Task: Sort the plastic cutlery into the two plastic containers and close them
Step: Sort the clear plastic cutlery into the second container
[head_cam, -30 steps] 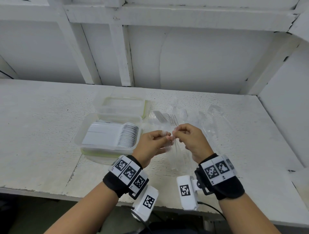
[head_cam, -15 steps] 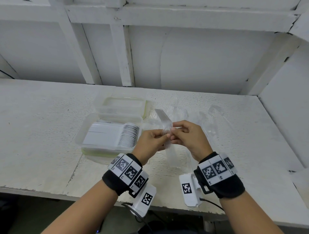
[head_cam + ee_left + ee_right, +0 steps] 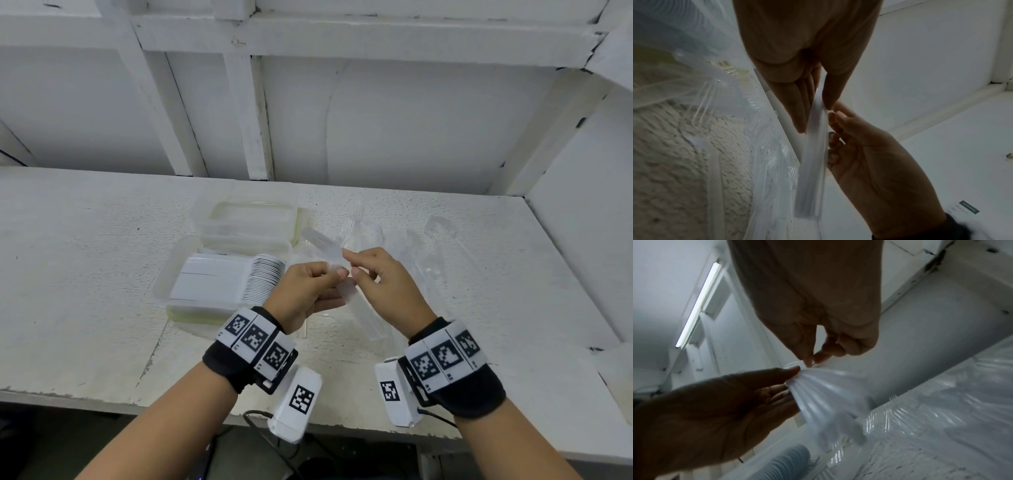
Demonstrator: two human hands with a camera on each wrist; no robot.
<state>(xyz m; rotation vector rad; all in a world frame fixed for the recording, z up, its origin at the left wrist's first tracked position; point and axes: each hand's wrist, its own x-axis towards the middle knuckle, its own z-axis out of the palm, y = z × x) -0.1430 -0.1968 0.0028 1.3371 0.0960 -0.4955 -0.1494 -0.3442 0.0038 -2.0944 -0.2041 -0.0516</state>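
- The worktop (image 3: 85,274) is carrying everything, and the sorting appears to be roughly halfway through.
- The near plastic container (image 3: 164,284) is sitting open at the left of the hands, packed with a tidy row of white plastic spoons (image 3: 263,277); that half is looking done apart from its lid.
- The second plastic container (image 3: 246,219) is lying just behind it, clear and seemingly holding nothing yet, though I cannot tell for certain.
- A loose spread of clear cutlery and wrapping (image 3: 411,253) is waiting on the worktop beyond and to the right of the hands, forks among it.
- The clear bundle (image 3: 346,294) is being held up above the worktop between both hands, slanting from upper left towards the person.
- The left hand (image 3: 308,291) is pinching the bundle between thumb and fingertips, the other fingers curled under.
- The right hand (image 3: 380,284) is nipping at the bundle's top with thumb and forefinger, probably working at its wrapping.
- Left to do, I judge: filling the second container and closing both.
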